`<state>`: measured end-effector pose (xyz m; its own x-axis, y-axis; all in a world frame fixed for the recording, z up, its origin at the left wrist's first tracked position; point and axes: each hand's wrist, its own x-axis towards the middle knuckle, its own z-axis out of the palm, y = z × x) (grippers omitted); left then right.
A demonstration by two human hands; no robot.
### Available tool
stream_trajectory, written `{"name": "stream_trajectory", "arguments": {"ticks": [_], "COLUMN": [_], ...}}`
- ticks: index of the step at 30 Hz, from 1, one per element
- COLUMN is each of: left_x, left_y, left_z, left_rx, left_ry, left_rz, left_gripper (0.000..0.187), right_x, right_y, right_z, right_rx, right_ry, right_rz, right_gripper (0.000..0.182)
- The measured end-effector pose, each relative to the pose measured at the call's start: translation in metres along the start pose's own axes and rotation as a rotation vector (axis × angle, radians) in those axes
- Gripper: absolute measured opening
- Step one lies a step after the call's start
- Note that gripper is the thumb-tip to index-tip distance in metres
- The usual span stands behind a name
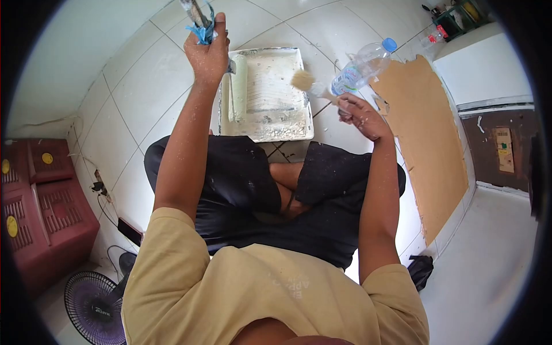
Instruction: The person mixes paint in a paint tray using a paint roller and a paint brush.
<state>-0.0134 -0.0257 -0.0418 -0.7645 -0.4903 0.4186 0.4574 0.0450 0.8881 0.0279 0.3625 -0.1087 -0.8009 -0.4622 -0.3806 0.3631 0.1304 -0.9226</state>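
My left hand [208, 54] is closed around the handle of a paint roller [239, 86], beyond the far left side of the paint tray. Torn blue plastic is wrapped on the grip, and the handle's end sticks up past my fingers. The pale roller sleeve rests along the left side of the white paint tray [306, 123], which is smeared with dried, flaking paint. My right hand [363, 117] pinches the handle of a paintbrush [303, 80] right of the tray. Its pale bristles point left over the tray's right edge. White specks dot both arms.
A clear plastic bottle [368, 64] with a blue cap lies just beyond the brush. Brown cardboard [425, 132] covers the floor at right. Maroon plastic drawers [52, 195] and a purple fan [95, 307] stand at left. A green rack [460, 20] is at the far right.
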Motion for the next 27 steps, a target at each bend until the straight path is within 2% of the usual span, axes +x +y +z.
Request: {"name": "stream_trajectory", "arguments": {"ticks": [1, 2, 3, 5, 6, 8, 9, 11, 12, 15, 17, 19, 20, 21, 23, 24, 27], "left_x": [-0.002, -0.003, -0.002, -0.002, -0.001, 0.001, -0.005, -0.009, -0.009, -0.011, -0.009, -0.006, 0.0, 0.002, 0.006, 0.007, 0.003], "left_y": [0.001, 0.002, 0.003, 0.005, 0.004, 0.002, 0.008, 0.033, 0.04, 0.058, 0.045, 0.017, -0.015, -0.007, 0.006, 0.008, 0.012], "left_z": [0.0, 0.003, 0.004, 0.005, 0.004, 0.0, 0.0, 0.004, 0.002, 0.001, -0.002, -0.001, -0.003, -0.002, 0.005, 0.007, 0.014], "left_rx": [-0.001, 0.005, 0.001, -0.04, -0.041, -0.14, -0.139, -0.15, -0.102, -0.168, -0.15, 0.068, 0.129, 0.13, 0.322, 0.354, 0.389], "left_ry": [-0.037, -0.027, -0.022, -0.034, -0.026, -0.055, -0.042, 0.014, 0.003, -0.024, -0.024, 0.005, -0.004, 0.003, -0.009, -0.022, -0.059], "left_rz": [-0.006, -0.02, -0.023, -0.005, -0.007, -0.029, -0.033, -0.066, -0.009, 0.035, 0.049, 0.021, 0.076, 0.081, 0.004, 0.041, 0.031], "left_gripper": [0.04, 0.042, 0.042, 0.043, 0.043, 0.043, 0.043, 0.043, 0.042, 0.04, 0.037, 0.035, 0.038, 0.038, 0.038, 0.038, 0.038], "right_x": [0.002, 0.006, 0.009, 0.013, 0.01, 0.002, 0.002, 0.015, 0.015, 0.015, 0.014, 0.013, 0.013, 0.011, 0.008, 0.005, 0.006], "right_y": [0.006, 0.009, 0.013, 0.023, 0.02, 0.012, 0.021, 0.04, 0.037, 0.029, 0.025, 0.023, 0.022, 0.018, 0.009, 0.007, 0.006], "right_z": [-0.01, -0.022, -0.024, -0.026, -0.024, -0.021, -0.025, -0.038, -0.037, -0.035, -0.03, -0.025, -0.023, -0.017, -0.007, 0.001, 0.017], "right_rx": [0.063, -0.05, -0.055, -0.596, -0.603, 0.117, 0.11, -0.59, -0.483, -0.535, -0.54, -0.504, -0.467, -0.472, -0.139, 0.015, 0.089], "right_ry": [0.005, -0.022, -0.022, 0.122, 0.118, 0.079, 0.072, 0.286, 0.25, 0.283, 0.271, 0.29, 0.263, 0.259, 0.181, 0.122, 0.104], "right_rz": [0.022, 0.124, 0.128, 0.253, 0.256, 0.078, 0.086, 0.252, 0.278, 0.242, 0.231, 0.144, 0.091, 0.084, -0.01, -0.038, -0.071], "right_gripper": [0.031, 0.028, 0.028, 0.027, 0.027, 0.036, 0.036, 0.034, 0.036, 0.043, 0.043, 0.042, 0.038, 0.038, 0.032, 0.028, 0.03]}}
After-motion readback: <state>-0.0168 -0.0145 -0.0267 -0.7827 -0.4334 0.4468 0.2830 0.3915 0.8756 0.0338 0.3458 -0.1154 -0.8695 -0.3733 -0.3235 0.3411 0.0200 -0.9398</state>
